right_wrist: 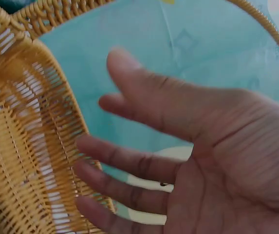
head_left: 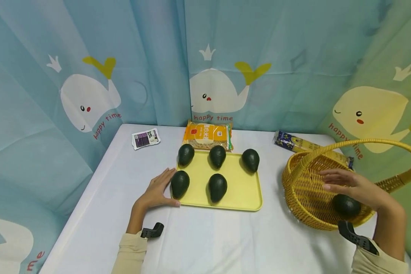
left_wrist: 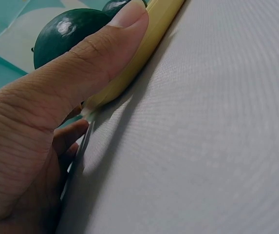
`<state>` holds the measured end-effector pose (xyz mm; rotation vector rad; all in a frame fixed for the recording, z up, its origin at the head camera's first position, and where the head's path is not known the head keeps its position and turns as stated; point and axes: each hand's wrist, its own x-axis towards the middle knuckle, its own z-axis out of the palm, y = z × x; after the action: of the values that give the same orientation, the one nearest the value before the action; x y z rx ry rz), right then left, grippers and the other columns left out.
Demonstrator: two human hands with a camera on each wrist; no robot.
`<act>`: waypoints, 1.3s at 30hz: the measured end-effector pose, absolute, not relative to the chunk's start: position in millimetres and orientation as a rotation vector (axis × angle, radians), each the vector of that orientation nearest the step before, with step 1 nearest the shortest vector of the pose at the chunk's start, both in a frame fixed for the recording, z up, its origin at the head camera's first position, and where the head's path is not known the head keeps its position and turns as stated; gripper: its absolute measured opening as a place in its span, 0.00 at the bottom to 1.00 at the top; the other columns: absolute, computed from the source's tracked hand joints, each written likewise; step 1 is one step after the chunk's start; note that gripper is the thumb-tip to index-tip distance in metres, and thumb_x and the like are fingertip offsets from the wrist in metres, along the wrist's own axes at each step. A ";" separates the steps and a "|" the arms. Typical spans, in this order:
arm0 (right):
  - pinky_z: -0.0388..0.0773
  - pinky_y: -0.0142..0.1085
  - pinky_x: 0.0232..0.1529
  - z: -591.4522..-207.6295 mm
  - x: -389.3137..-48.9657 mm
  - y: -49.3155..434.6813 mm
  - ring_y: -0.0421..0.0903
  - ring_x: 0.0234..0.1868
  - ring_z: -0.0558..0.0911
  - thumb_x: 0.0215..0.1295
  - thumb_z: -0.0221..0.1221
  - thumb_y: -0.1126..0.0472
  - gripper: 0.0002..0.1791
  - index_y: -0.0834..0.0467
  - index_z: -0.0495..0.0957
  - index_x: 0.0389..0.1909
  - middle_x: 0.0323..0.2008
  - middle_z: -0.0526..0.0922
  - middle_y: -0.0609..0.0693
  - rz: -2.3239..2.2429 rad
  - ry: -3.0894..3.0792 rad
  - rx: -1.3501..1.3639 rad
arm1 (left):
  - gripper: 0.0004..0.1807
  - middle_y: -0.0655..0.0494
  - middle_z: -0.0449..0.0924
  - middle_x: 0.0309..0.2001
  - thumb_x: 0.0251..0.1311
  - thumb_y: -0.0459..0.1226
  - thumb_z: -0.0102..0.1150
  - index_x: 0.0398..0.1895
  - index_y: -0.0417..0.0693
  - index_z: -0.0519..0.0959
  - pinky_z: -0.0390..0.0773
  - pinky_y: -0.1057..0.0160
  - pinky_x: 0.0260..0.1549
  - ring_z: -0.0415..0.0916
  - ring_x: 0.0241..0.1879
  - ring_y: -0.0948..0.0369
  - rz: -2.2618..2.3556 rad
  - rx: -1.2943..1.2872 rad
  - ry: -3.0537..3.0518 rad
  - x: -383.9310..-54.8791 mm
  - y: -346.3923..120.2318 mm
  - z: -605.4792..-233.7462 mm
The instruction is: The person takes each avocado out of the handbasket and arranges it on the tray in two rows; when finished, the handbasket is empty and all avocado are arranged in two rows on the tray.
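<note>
Several dark green avocados rest on a yellow tray [head_left: 239, 190]: three along its far side and two nearer, including a front left avocado [head_left: 180, 184] and a front middle avocado [head_left: 217, 188]. My left hand [head_left: 157, 192] lies at the tray's near left corner, thumb along the near edge, fingers stretched beside the left edge. The left wrist view has the thumb [left_wrist: 100, 53] against the rim. Over a woven basket [head_left: 308, 201] at the right hovers my right hand [head_left: 359, 188], fingers spread and holding nothing. One avocado [head_left: 346, 206] sits inside the basket below it, partly hidden by the hand.
Behind the tray lies an orange bag of grain [head_left: 208, 136]. A small white and purple packet [head_left: 145, 138] is at the back left. A long blue and yellow package [head_left: 299, 144] lies behind the basket, whose tall handle [head_left: 373, 141] arches above it.
</note>
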<state>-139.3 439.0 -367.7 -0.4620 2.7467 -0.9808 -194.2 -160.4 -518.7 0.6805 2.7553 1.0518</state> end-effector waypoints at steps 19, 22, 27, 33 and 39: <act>0.80 0.35 0.38 -376.1 -154.9 471.6 0.30 0.42 0.77 0.74 0.53 0.55 0.23 0.66 0.68 0.61 0.55 0.74 0.74 -0.861 2.663 -0.118 | 0.67 0.49 0.50 0.78 0.32 0.61 0.77 0.77 0.50 0.53 0.48 0.38 0.70 0.41 0.78 0.47 1.042 0.692 2.758 -194.1 -161.0 -522.1; 0.80 0.41 0.40 -377.9 -156.4 475.2 0.41 0.44 0.80 0.74 0.52 0.53 0.26 0.68 0.67 0.62 0.53 0.74 0.74 -0.843 2.627 -0.073 | 0.68 0.49 0.50 0.78 0.32 0.62 0.77 0.77 0.50 0.53 0.49 0.38 0.71 0.41 0.78 0.47 1.043 0.692 2.756 -194.2 -161.0 -522.2; 0.81 0.50 0.44 -375.8 -157.1 477.1 0.62 0.49 0.81 0.75 0.49 0.48 0.36 0.78 0.58 0.64 0.56 0.69 0.81 -0.830 2.552 0.044 | 0.68 0.50 0.50 0.78 0.31 0.62 0.76 0.77 0.50 0.53 0.49 0.38 0.70 0.41 0.78 0.47 1.050 0.689 2.754 -193.6 -160.7 -522.6; 0.81 0.56 0.44 -369.5 -157.0 476.9 0.75 0.55 0.74 0.75 0.44 0.40 0.46 0.79 0.45 0.68 0.62 0.51 0.86 -0.783 2.453 0.204 | 0.68 0.50 0.50 0.78 0.31 0.62 0.76 0.77 0.51 0.53 0.49 0.38 0.70 0.41 0.78 0.48 1.046 0.683 2.759 -193.8 -160.5 -523.6; 0.82 0.54 0.41 -380.1 -159.9 484.8 0.76 0.54 0.73 0.74 0.45 0.40 0.41 0.72 0.54 0.69 0.64 0.50 0.85 -0.808 2.452 0.224 | 0.68 0.50 0.50 0.78 0.31 0.62 0.77 0.78 0.51 0.53 0.49 0.38 0.70 0.41 0.78 0.48 1.034 0.689 2.767 -195.5 -161.5 -523.4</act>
<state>-159.9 484.8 -380.1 0.2236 2.4524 -0.8078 -195.5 -161.5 -523.4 0.6886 2.7672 1.0341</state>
